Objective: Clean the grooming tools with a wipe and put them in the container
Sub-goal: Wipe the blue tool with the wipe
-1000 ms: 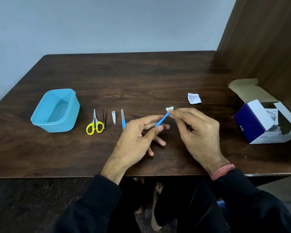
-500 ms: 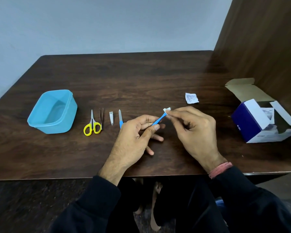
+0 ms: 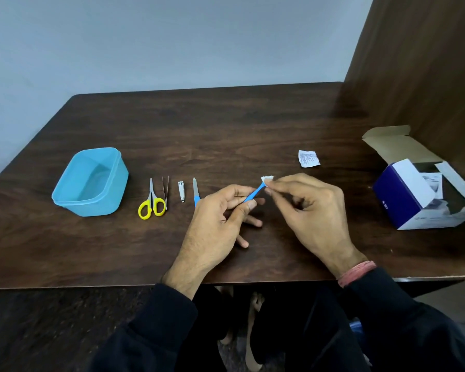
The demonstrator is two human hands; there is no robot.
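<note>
My left hand (image 3: 215, 226) pinches the handle of a thin blue tool (image 3: 254, 194) above the table's middle. My right hand (image 3: 309, 210) pinches a small white wipe (image 3: 267, 179) around the tool's far tip. Left of my hands lie, in a row, yellow-handled scissors (image 3: 151, 201), tweezers (image 3: 165, 191), a small nail clipper (image 3: 181, 191) and a blue-handled nail file (image 3: 196, 191). The light blue container (image 3: 90, 181) stands open and empty at the far left.
A torn white wipe sachet (image 3: 308, 158) lies behind my right hand. An open blue and white cardboard box (image 3: 419, 194) sits at the table's right edge beside a brown wooden wall panel (image 3: 419, 76). The dark wooden table (image 3: 199, 124) ends close to my body.
My hands stay together on the blue tool, the right hand's fingers shifting slightly with the wipe at its tip. The camera view has drifted a little.
</note>
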